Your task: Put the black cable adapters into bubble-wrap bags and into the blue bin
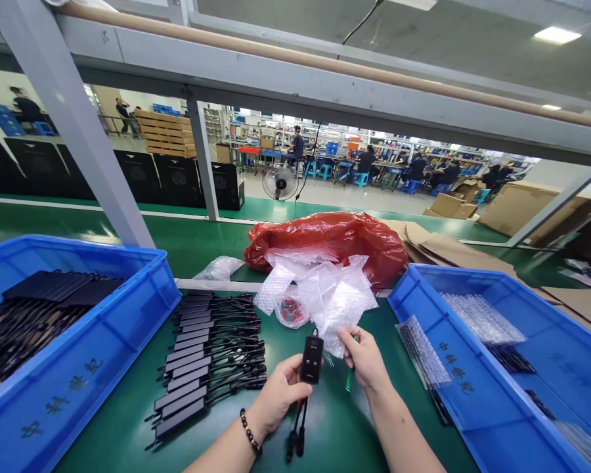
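Note:
My left hand (282, 392) is closed around a small black rectangular electronic box (311, 360) with light markings on its face. Two black cables with plug ends (296, 441) hang below the box, and a short loop shows at its top. My right hand (367, 360) pinches the lower edge of a clear bubble-wrap bag (342, 305). A thin green ribbed strip (349, 380) sticks out under the right fingers; whether they grip it too is hidden. Left of my hands lies a row of similar black boxes with cables (192, 374).
A blue bin (142, 289) with black cabled units stands left. Another blue bin (423, 328) at right holds bubble-wrapped units, with one wrapped piece (426, 355) against its wall. Behind are a tape roll (292, 310), a red plastic bag (320, 230) and flat cardboard (453, 249).

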Tool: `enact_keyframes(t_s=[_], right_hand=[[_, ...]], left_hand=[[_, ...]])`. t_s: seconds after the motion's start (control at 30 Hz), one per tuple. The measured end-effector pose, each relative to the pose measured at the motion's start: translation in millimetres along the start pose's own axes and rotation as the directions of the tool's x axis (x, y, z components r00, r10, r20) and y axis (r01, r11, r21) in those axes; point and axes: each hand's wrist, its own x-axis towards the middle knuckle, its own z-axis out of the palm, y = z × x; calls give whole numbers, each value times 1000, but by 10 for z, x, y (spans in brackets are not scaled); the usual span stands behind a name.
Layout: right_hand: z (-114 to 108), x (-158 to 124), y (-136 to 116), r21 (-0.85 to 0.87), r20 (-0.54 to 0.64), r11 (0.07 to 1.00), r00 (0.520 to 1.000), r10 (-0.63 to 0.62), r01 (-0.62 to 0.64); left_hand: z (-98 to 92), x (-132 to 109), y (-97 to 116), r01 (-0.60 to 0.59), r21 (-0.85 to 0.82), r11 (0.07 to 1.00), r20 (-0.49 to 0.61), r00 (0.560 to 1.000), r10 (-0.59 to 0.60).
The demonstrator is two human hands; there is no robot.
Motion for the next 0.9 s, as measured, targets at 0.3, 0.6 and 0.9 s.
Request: enact_keyframes(t_s=[0.3,0.6,0.9], right_hand=[[-13,2,17,-33,20,996,996,-84,84],[-47,-79,-67,-258,470,959,883,15,121],[5,-140,-87,-294,553,940,833,21,172]], left_hand=[[25,-32,-31,118,47,992,216,968,-126],[-8,-9,-88,80,-41,996,139,988,-74],[12,46,-74,92,-120,989,3,996,-92]])
